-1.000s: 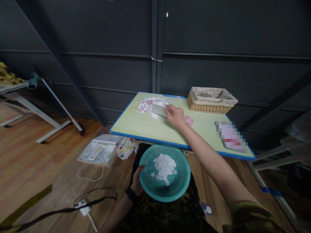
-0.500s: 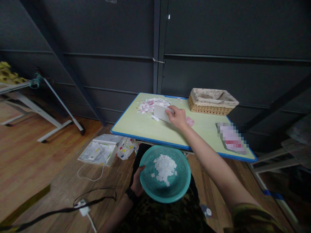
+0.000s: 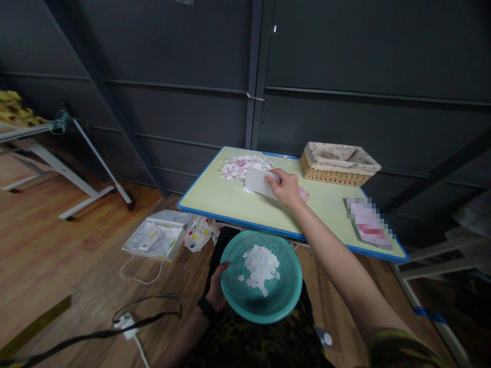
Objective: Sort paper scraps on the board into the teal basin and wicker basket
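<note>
My left hand (image 3: 218,286) grips the left rim of a round green plastic basket (image 3: 284,301) held over my lap, below the table's front edge. Inside it lies a heap of small white paper pieces (image 3: 261,266). My right hand (image 3: 284,186) is closed on a flat white rectangular card (image 3: 258,181), tilted with its lower edge near the tabletop. Just beyond the card, at the back left of the table, spreads a pile of white and pinkish paper scraps (image 3: 240,166). A pink patch (image 3: 304,194) shows on the table beside my right wrist.
The pale green table (image 3: 215,199) has a blue rim. A lined wicker basket (image 3: 337,168) stands at its back right; a pixelated flat object (image 3: 368,222) lies at the right. On the floor at left are an open white box (image 3: 153,237), cables and a power strip (image 3: 128,326).
The card in my right hand has shifted slightly, and the scraps by its lower edge show less. The view has turned a little. My left hand keeps the green basket in place.
</note>
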